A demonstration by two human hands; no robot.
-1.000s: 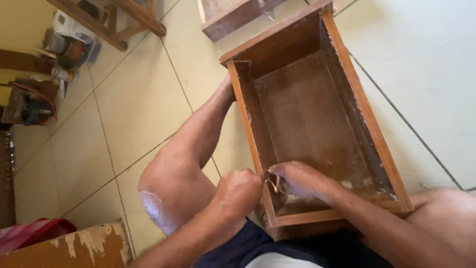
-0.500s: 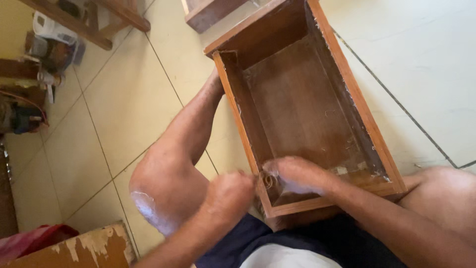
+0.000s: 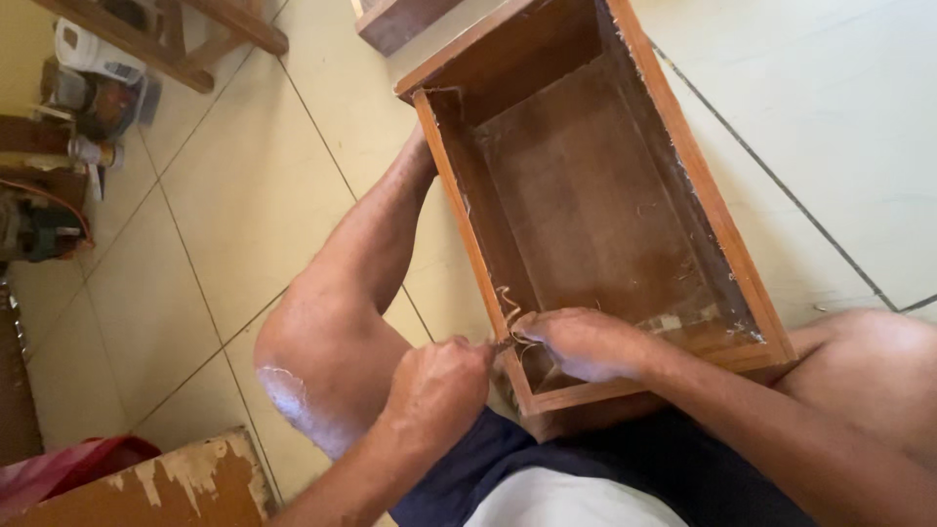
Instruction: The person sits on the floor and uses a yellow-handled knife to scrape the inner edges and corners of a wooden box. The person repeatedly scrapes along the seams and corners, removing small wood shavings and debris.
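An open wooden box (image 3: pixel 717 229), like a drawer, lies on the tiled floor between my legs. My left hand (image 3: pixel 439 385) is closed around a small tool whose tip meets the box's near left corner. My right hand (image 3: pixel 581 342) rests on that same corner, fingers curled over the edge beside the tool tip. Thin curled wood shavings (image 3: pixel 508 307) hang at the rim there. My left knee (image 3: pixel 322 361) is raised beside the box and has a white smear on it.
A worn wooden board (image 3: pixel 166 488) with peeling paint lies at the lower left, beside a red object (image 3: pixel 68 464). Tools and clutter (image 3: pixel 68 107) sit by wooden furniture legs (image 3: pixel 146 39) at the upper left. Another wooden piece (image 3: pixel 400 20) lies beyond the box.
The view has shifted slightly, so the box sits higher and more to the right. Both hands stay at the near left corner, with small movements there.
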